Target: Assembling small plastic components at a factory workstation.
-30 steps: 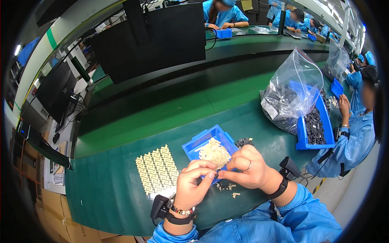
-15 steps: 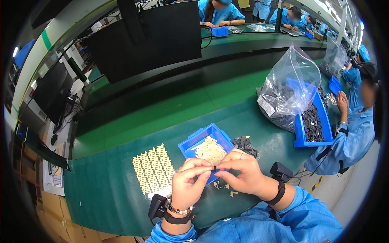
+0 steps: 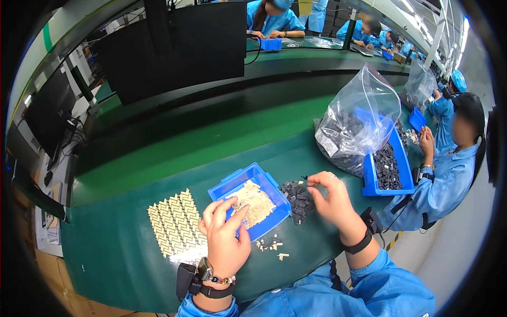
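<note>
My left hand (image 3: pixel 227 235) hangs over the near left side of a blue tray (image 3: pixel 279 196), its fingers apart and nothing seen in them. Inside the tray lies a heap of small cream-coloured pieces (image 3: pixel 256 205). To the right, my right hand (image 3: pixel 334 199) pinches a small black part (image 3: pixel 304 177) at its fingertips, above a pile of black parts (image 3: pixel 297 201) beside the tray. Left of the tray, a sheet of cream pieces in a zigzag pattern (image 3: pixel 177 222) lies flat on the green mat.
Loose cream and black bits (image 3: pixel 272 244) lie in front of the tray. A clear bag of dark parts (image 3: pixel 343 137) leans by a larger blue bin (image 3: pixel 396 192) at the right. A co-worker (image 3: pixel 449 169) sits beyond it. A black monitor (image 3: pixel 169 53) stands behind the bench.
My hands, together over the tray before, have parted. The right moved right toward the black pile with a small black part; the left opened and shifted left. The whole view has shifted slightly.
</note>
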{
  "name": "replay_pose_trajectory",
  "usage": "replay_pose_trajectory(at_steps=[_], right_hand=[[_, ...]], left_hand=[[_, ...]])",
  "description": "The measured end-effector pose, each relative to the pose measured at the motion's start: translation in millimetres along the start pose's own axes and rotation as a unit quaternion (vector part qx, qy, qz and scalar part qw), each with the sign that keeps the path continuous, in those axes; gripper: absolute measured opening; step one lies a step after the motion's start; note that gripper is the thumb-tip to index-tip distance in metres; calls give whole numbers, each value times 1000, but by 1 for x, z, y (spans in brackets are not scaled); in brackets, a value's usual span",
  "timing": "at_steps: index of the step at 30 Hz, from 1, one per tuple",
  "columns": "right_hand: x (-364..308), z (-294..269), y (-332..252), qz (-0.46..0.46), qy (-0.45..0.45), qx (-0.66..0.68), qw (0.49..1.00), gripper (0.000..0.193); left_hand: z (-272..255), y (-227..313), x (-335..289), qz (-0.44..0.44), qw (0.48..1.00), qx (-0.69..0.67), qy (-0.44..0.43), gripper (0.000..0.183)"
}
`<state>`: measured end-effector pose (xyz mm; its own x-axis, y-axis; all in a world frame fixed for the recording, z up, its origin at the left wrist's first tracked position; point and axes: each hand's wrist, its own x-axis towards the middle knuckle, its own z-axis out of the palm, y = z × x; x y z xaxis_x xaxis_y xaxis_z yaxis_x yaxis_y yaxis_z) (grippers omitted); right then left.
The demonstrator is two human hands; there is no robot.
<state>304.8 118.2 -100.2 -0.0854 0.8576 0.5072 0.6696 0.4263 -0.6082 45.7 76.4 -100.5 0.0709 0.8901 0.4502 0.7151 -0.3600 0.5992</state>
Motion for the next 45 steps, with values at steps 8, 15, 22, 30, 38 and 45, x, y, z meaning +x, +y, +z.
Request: replay_pose_trajectory(at_steps=[8, 15, 22, 30, 38, 45], right_hand=[[19, 9, 16, -43, -148, -66, 986, 38], [26, 11, 14, -38, -175, -81, 981, 40], [21, 17, 16, 72, -139, 115, 981, 43], [-7, 36, -59, 199, -161, 575, 777, 63], [-16, 48, -85, 198, -142, 610, 754, 57], [-9, 33, -81, 126, -112, 481, 860, 13]], left_hand=[[5, -7, 0, -2, 1000, 29, 5, 46], [4, -6, -1, 2, 1000, 5, -25, 45], [0, -2, 1, 7, 1000, -2, 0, 38], [0, 5, 5, 168, 975, -121, 81, 35], [-4, 1, 3, 185, 970, -102, 124, 28], [-4, -2, 5, 163, 972, -135, 107, 21]])
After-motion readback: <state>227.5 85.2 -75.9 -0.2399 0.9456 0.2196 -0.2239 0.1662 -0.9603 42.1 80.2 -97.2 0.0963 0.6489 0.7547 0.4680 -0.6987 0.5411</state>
